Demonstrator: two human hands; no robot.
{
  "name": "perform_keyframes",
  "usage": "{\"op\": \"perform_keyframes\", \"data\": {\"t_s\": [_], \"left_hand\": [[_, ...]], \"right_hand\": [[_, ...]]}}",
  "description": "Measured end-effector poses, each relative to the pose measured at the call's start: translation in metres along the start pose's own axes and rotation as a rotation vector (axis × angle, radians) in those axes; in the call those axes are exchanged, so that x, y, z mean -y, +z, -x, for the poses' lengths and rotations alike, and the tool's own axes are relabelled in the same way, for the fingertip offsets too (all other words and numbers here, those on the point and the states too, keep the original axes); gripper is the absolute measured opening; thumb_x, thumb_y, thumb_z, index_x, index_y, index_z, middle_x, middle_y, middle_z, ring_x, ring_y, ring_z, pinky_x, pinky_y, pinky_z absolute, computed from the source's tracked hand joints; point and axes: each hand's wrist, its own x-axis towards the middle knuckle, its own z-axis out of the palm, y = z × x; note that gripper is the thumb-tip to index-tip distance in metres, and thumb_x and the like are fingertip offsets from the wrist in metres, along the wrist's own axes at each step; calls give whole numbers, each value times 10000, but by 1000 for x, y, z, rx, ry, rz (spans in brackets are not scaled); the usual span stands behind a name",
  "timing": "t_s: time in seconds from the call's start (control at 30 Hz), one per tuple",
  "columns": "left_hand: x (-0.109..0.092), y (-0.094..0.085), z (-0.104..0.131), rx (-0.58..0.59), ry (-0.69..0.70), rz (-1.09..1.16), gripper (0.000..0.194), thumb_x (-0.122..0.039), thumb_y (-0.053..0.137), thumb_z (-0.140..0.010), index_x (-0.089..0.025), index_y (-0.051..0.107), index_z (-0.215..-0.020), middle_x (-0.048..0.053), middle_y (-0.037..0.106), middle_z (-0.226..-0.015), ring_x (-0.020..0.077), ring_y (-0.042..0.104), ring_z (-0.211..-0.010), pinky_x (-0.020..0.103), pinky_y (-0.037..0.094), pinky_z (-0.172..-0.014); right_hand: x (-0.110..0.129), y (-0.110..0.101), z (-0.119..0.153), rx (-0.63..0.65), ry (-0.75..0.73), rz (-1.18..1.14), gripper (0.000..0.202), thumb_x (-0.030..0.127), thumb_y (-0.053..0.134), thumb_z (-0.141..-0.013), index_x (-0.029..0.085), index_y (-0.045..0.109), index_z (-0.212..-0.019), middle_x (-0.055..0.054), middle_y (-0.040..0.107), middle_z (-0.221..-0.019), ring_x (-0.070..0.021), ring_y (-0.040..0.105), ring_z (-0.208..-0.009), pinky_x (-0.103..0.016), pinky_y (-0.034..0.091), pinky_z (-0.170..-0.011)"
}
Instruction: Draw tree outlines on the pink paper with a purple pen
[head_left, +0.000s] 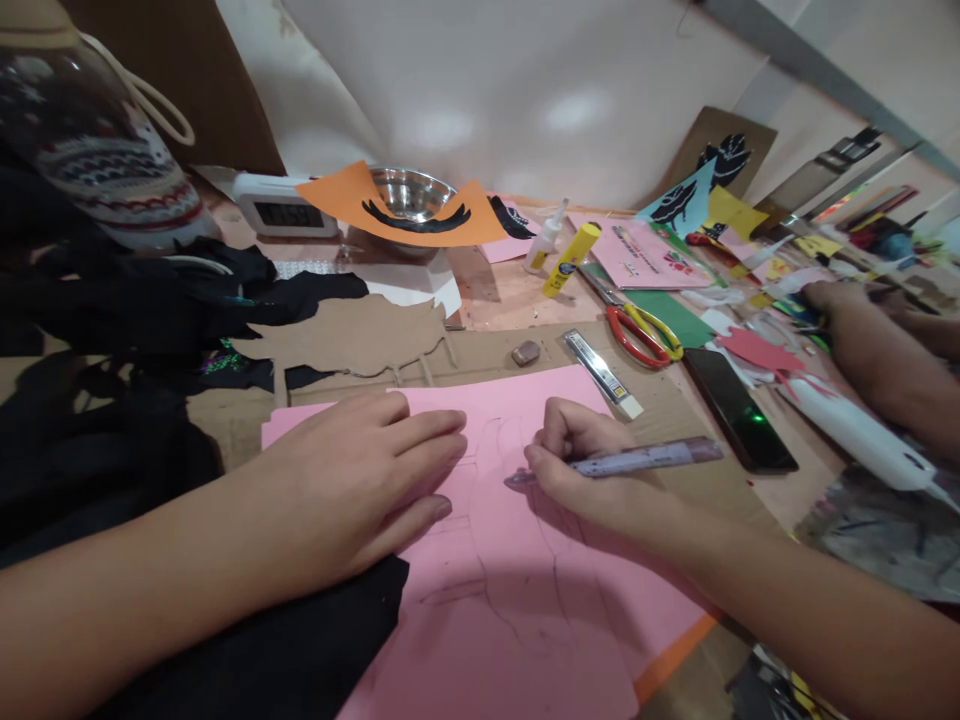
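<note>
A sheet of pink paper point(525, 600) with thin pencil outlines lies in front of me. My left hand point(375, 470) rests flat on its left part, fingers stretched out and holding nothing. Between the closed fingers of my right hand point(581, 460) is a greyish-purple pencil point(645, 457), its tip pointing left at the drawn lines. Whether the tip touches the paper I cannot tell. Beyond the sheet sit a small worn eraser point(526, 352) and a pencil lead case point(600, 370). Black cloth point(300, 640) lies under my left forearm.
Scissors with red and yellow handles point(643, 335), a glue stick point(571, 260) and a phone point(739, 410) lie beyond my right hand. A white glue gun point(862, 425) is farther right, near another person's arm point(885, 360). Cut cardboard point(352, 335) and a metal bowl point(412, 195) stand behind.
</note>
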Motion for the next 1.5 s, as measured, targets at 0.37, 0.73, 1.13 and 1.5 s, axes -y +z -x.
{"op": "perform_keyframes", "data": {"t_s": [0.37, 0.73, 1.13, 1.5], "left_hand": [[0, -1, -1, -20, 10, -1, 377, -349, 472, -1151, -126, 739, -1297, 104, 805, -1334, 273, 646, -913, 437, 481, -804], [2, 0, 0, -29, 10, -17, 424, -362, 421, -1169, -126, 747, -1301, 86, 806, -1350, 272, 643, -908, 444, 493, -799], [1, -1, 0, -19, 10, -24, 434, -372, 419, -1167, -122, 747, -1302, 92, 799, -1375, 272, 646, -909, 448, 505, -802], [1, 1, 1, -15, 16, -32, 422, -352, 415, -1170, -124, 744, -1305, 88, 806, -1355, 272, 638, -897, 452, 500, -795]], "right_hand": [[-2, -3, 1, 90, -33, 41, 320, 292, 733, -845, 280, 451, -693, 84, 512, -549, -115, 489, -498, -319, 635, -619], [-10, -5, 0, 87, -87, 62, 321, 289, 714, -905, 273, 449, -724, 86, 522, -573, -100, 484, -492, -245, 535, -552], [-1, -4, 1, 157, -71, 63, 306, 286, 716, -824, 267, 446, -681, 62, 544, -603, -109, 564, -523, -258, 589, -561], [3, -6, 5, 96, -58, 80, 344, 242, 746, -900, 268, 454, -720, 84, 508, -596, -107, 487, -519, -251, 552, -569]]}}
